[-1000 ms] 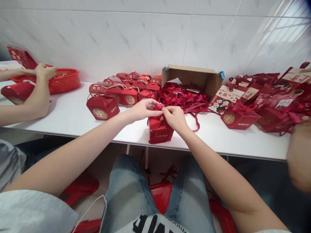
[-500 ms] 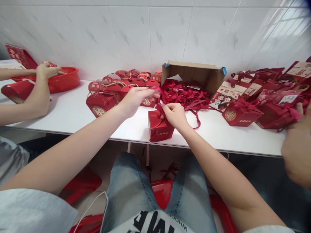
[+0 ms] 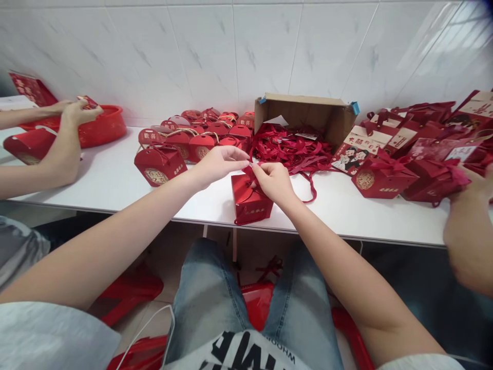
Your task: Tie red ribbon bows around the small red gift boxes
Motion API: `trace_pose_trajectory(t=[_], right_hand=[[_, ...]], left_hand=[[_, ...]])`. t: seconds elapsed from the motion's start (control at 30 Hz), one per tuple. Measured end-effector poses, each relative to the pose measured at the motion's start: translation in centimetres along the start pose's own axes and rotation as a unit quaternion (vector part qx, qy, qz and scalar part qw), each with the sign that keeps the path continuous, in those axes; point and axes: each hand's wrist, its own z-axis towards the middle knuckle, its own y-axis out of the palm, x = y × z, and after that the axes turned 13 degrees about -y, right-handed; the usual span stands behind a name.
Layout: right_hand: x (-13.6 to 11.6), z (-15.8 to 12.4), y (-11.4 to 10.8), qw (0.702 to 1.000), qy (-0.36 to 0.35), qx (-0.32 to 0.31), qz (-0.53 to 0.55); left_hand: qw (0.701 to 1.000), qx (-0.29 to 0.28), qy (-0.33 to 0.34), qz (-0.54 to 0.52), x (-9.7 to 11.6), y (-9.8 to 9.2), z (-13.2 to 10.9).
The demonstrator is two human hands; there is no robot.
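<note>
A small red gift box (image 3: pixel 252 205) with gold lettering stands at the front edge of the white table, below my hands. A red ribbon (image 3: pixel 249 168) rises from its top, partly hidden by my fingers. My left hand (image 3: pixel 223 163) pinches the ribbon from the left, thumb and forefinger together. From the right, my right hand (image 3: pixel 272 180) pinches it too, its fingertips almost touching the left ones just above the box. Behind them a heap of loose red ribbons (image 3: pixel 292 149) spills out of an open cardboard box (image 3: pixel 308 108) lying on its side.
Finished-looking red boxes (image 3: pixel 159 164) stand in rows at the left. Ribboned boxes (image 3: pixel 385 177) and printed bags (image 3: pixel 360 149) crowd the right. A co-worker's hands (image 3: pixel 75 113) are over a red basin (image 3: pixel 102 131); another person's hand (image 3: pixel 470 190) touches a box at far right.
My left hand has come down and right from its raised spot, bringing its fingertips to my right hand's above the box. The co-worker at left has lifted a small red item over the basin.
</note>
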Motion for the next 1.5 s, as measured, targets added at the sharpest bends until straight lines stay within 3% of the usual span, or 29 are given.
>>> trace_pose_trajectory(t=[0.5,1.5], right_hand=[[-0.1,-0.2,-0.7,0.999,-0.023,-0.018,0.021],[-0.5,0.1,-0.7,0.999,-0.036,-0.03,0.005]], left_hand=[[0.999,-0.048,-0.006,0.011,-0.4,-0.1,0.5],[0.999,-0.032,-0.003,-0.002,-0.1,-0.9,-0.4]])
